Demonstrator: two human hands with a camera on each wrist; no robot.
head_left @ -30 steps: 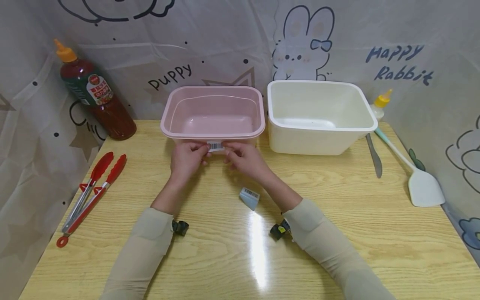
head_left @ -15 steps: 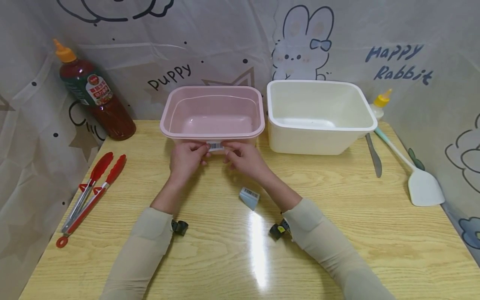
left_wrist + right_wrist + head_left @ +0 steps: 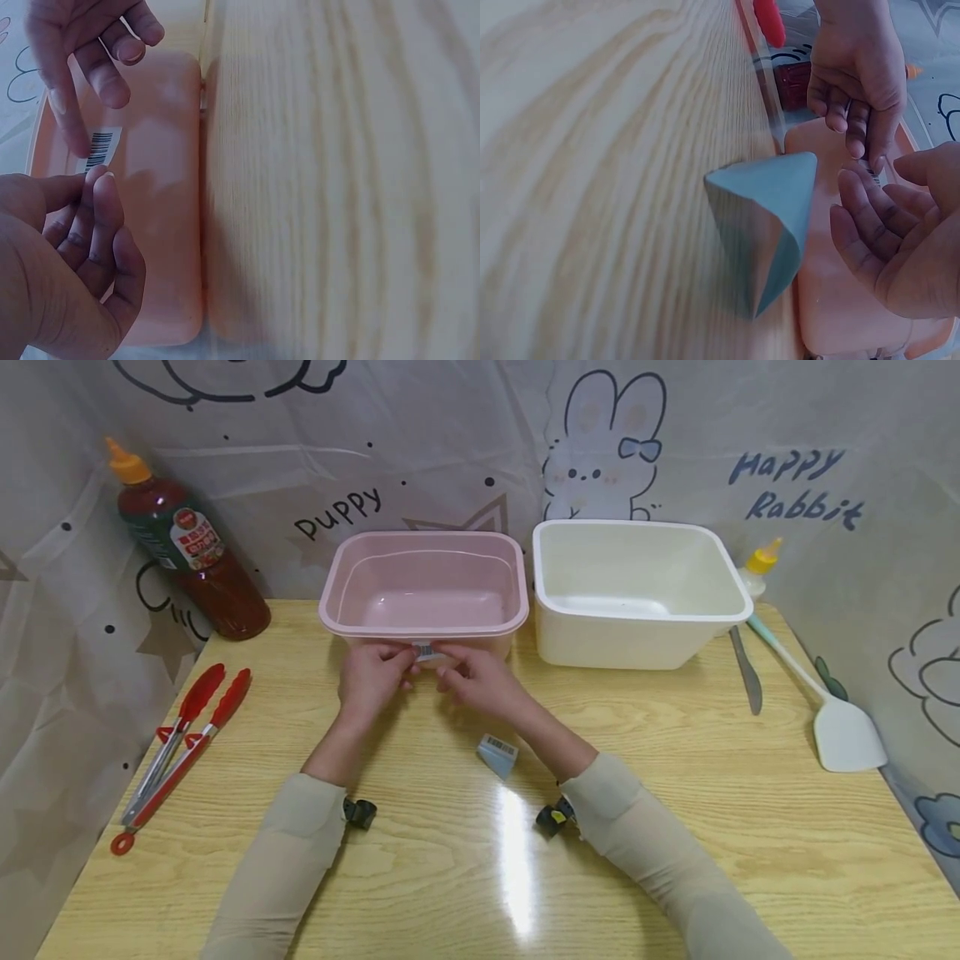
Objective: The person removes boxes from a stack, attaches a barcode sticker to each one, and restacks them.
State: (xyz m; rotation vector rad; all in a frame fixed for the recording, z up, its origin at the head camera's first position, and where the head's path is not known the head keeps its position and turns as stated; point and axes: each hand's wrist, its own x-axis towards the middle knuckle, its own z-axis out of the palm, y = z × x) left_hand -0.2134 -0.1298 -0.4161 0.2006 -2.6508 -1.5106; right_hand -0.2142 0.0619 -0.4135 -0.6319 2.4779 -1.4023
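A barcode label (image 3: 426, 651) sits on the near wall of the pink tub (image 3: 424, 583), just under the rim, and both hands are at it. In the left wrist view the left hand (image 3: 372, 681) is seen with thumb and forefinger closed on the label's lower edge, a pinch; the other fingers are curled loosely behind. The right hand (image 3: 480, 681) is held with its fingers (image 3: 67, 112) relaxed and slightly bent, one fingertip laid on the label's upper corner; nothing is gripped by it. Whether the label is already partly lifted from the plastic cannot be told.

The step in hand is judged to be the working of the label at the tub wall. It is best done slowly: a corner should be caught with a nail, and the label drawn low and flat along the wall, not pulled straight out, so that tearing is avoided. The tub should be steadied by the right hand, since it is light and would probably slide on the smooth desk (image 3: 675, 827). If the label is being pressed on instead, it should be smoothed from one end to the other.

A blue folded piece (image 3: 498, 754) bearing another barcode lies on the desk near the right forearm. A white tub (image 3: 637, 589) stands just beside the pink one.
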